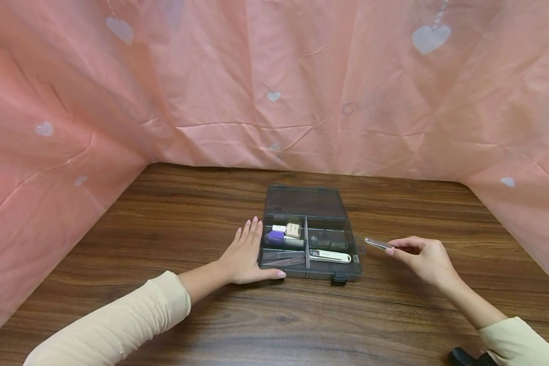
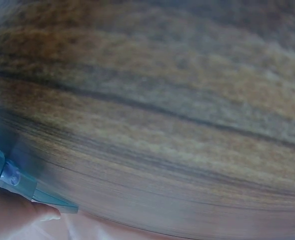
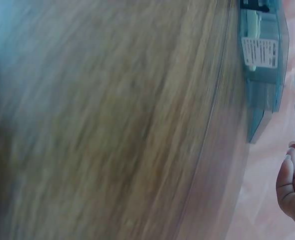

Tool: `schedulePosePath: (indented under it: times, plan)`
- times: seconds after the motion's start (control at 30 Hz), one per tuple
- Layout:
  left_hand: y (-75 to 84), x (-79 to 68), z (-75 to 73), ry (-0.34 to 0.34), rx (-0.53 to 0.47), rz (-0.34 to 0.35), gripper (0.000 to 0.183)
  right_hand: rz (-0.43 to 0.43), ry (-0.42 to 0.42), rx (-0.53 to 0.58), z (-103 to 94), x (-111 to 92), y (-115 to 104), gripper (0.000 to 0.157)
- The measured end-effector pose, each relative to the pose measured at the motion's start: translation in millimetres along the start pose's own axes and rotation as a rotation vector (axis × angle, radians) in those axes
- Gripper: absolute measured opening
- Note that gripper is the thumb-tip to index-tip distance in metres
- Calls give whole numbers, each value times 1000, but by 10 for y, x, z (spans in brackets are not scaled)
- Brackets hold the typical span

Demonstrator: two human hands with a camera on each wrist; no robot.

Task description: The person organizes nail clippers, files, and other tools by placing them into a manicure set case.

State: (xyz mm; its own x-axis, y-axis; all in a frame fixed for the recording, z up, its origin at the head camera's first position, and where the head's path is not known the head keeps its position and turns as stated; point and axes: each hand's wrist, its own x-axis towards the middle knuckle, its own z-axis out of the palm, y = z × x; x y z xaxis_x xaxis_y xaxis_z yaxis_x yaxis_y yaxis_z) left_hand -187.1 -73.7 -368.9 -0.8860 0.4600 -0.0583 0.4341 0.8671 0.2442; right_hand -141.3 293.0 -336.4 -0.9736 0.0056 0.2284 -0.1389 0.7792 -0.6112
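Note:
A smoky clear plastic compartment box (image 1: 334,274) lies on the table with its lid (image 1: 304,201) folded open at the back. My left hand (image 1: 244,256) lies flat at its left side, fingers straight along the wall and thumb by the front edge. Right of the box, my right hand (image 1: 423,258) pinches a slim silver metal tool (image 1: 377,243) with two narrow arms; I cannot tell its exact kind. Small bottles, one a purple bottle (image 1: 275,237), fill the back left compartment. Grey flat strips (image 1: 283,258) lie in front of them. A white nail clipper (image 1: 330,256) lies front right.
The box stands on a dark wood-grain table (image 1: 187,213). Pink cloth (image 1: 274,66) with white hearts hangs around the back and sides. A black object (image 1: 468,357) shows by the right sleeve. A white label (image 3: 260,52) is on the box.

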Motion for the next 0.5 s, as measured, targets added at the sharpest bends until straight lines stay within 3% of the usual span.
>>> schedulePosePath:
  times: [0.23,0.5]
  plan:
    - [2,3,4,-2,-11,-3,123,-69,-12,60,60,1,-87,16]
    - [-5,1,5,1,-11,-2,123,-150,-82,98,166,6,-194,12]
